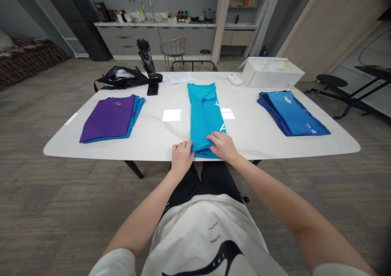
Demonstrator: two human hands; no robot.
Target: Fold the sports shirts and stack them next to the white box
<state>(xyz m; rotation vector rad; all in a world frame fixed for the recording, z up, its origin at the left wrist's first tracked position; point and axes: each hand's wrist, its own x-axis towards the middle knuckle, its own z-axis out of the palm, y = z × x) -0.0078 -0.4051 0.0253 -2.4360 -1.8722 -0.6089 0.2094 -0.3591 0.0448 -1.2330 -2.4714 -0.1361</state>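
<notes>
The white table point(143, 145) is the largest thing here; take its far edge as twelve o'clock and the person's edge as six. Along its middle line the turquoise cloth point(200, 113) lies folded into a long strip, from near twelve down to the edge at six. It stretches ahead of the two hands, and its near end lies between them. At nine o'clock there is a purple pile point(110, 117), with blue cloth showing under its top piece; at three there is a blue pile point(297, 113). A white box point(269, 74) stands at two, and a black bag point(131, 80) lies at ten. The left hand point(182, 155) is at seven o'clock of the strip, its fingers curled and closed with the thumb on the near corner. The right hand point(223, 145) is at five, a little farther forward, with fingertips and thumb pinching the edge of an upper layer. The hands are apart from each other. A dark bottle point(148, 60) stands at eleven, a paper point(180, 78) lies just before twelve, a phone point(152, 89) is near the bag, and a small white device point(234, 80) is at one.
</notes>
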